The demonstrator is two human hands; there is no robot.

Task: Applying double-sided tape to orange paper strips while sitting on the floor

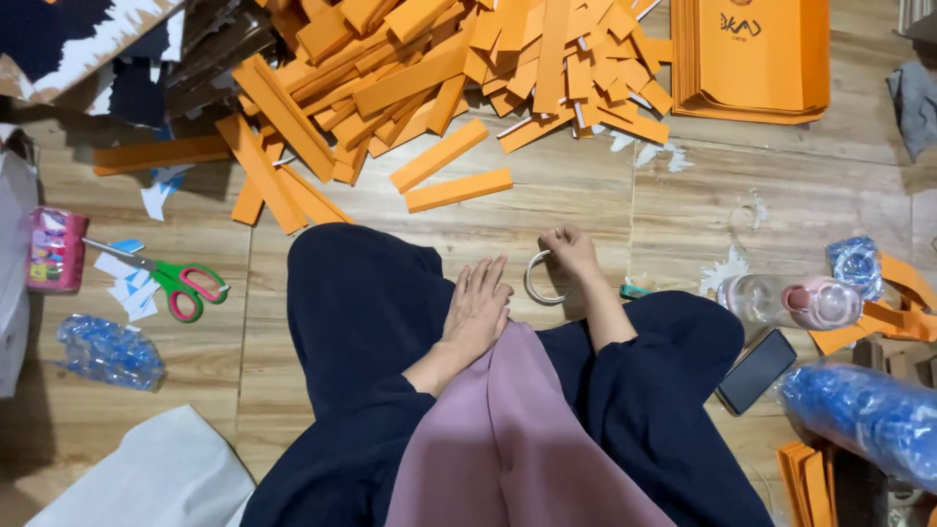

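Head view: right hand (569, 252) pinches a tape roll (543, 281) at frame centre — left hand (476, 307) lies flat, fingers together, on the knee. Orange strips (444, 73) heaped upper centre — apparently cut, not yet taped.

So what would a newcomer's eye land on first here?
The heap of orange paper strips spilled across the floor at the top, beside a neat stack of orange sheets. Below it, the right hand grips a tape ring; the left hand rests flat on the knee.
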